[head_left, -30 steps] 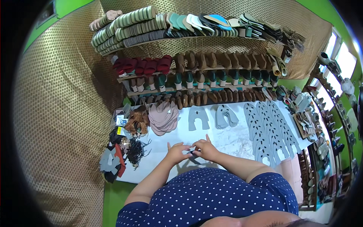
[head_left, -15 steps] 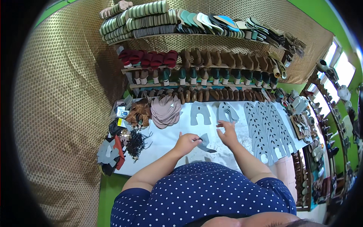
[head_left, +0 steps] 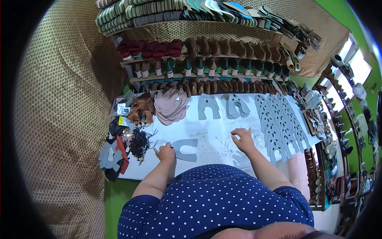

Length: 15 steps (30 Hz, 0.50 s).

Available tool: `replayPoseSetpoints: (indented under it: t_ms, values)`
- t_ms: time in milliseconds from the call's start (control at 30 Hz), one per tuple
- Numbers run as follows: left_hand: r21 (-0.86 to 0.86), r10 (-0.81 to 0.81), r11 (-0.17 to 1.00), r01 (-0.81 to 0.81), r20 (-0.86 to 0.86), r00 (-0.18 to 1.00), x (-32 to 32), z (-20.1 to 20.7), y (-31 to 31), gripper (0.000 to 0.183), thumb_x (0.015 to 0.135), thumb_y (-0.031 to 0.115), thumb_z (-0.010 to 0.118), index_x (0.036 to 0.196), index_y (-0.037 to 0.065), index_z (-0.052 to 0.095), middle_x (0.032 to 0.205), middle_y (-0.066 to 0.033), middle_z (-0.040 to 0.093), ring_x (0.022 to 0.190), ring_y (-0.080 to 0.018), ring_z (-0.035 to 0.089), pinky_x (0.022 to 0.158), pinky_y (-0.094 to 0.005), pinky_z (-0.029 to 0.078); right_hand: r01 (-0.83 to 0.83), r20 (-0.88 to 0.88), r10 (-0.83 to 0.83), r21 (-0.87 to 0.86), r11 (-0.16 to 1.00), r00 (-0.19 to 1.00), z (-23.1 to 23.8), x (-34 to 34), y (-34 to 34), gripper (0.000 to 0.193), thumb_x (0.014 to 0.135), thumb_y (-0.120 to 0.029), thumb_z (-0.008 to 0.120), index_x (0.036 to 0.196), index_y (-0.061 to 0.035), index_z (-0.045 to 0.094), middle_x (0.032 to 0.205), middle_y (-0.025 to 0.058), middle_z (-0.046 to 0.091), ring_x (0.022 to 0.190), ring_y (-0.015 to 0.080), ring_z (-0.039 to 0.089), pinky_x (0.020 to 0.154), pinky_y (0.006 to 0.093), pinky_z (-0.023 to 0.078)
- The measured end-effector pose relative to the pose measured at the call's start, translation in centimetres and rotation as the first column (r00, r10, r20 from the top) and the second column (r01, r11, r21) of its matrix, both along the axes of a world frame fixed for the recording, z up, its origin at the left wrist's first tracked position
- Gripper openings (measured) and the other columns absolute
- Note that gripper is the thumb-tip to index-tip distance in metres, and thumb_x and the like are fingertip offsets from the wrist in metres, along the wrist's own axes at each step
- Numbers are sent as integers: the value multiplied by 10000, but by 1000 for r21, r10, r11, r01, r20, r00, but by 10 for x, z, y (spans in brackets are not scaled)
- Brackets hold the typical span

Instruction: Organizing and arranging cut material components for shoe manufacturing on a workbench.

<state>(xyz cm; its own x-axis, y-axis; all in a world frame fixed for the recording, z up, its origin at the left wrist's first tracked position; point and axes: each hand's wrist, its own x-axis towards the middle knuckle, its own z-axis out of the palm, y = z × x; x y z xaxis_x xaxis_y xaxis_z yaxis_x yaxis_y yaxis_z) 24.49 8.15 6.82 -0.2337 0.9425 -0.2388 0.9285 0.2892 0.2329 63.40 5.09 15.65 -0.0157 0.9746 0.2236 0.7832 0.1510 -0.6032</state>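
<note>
A grey U-shaped cut piece (head_left: 187, 148) lies on the white worktable (head_left: 215, 135) in front of me. My left hand (head_left: 165, 151) rests on its left end, fingers curled onto the edge. My right hand (head_left: 242, 137) hovers over bare tabletop further right, fingers loosely bent, with nothing visible in it. Two more grey U-shaped pieces (head_left: 209, 107) and a small stack of them (head_left: 236, 106) lie at the far side.
A row of perforated grey pieces (head_left: 280, 125) covers the table's right. A pink pile (head_left: 171, 105), brown woven pieces (head_left: 142, 111) and black cords (head_left: 140, 142) sit left. Shelves of shoe lasts (head_left: 207, 67) and soles (head_left: 191, 10) rise behind.
My hands, together at the table's middle a second ago, have parted. The left slid left with the grey piece; the right moved out to the right.
</note>
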Motion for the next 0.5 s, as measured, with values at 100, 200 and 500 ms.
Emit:
replayPoseSetpoints:
  t_ms: [100,200,500]
  values:
    - [105,-162,979,176,-126,979,-6,-20,-11,583,941,318,628,1489,201,464,1495,-100,489,1430,-267,389,1208,-621,106,-36,11,36,-57,998,999,0,-9,-1,186,895,-228,656,1024,-128,745,1090,43,709,1166,263,592,1149,724,129]
    - [241,-356,884,400,-207,911,-7,-53,-19,645,955,269,591,1540,138,353,1629,-96,299,1519,-302,232,1194,-652,82,-51,23,53,-74,996,998,-5,-14,0,193,896,-237,656,1032,-132,744,1092,44,711,1166,265,592,1150,723,134]
    - [-125,-439,894,431,-38,898,-4,-24,-15,801,958,554,495,1620,228,184,1706,-45,61,1565,-330,-4,1196,-633,-53,-181,86,208,-249,952,974,-18,-33,2,236,917,-280,637,1095,-157,731,1094,38,718,1175,273,587,1139,735,163]
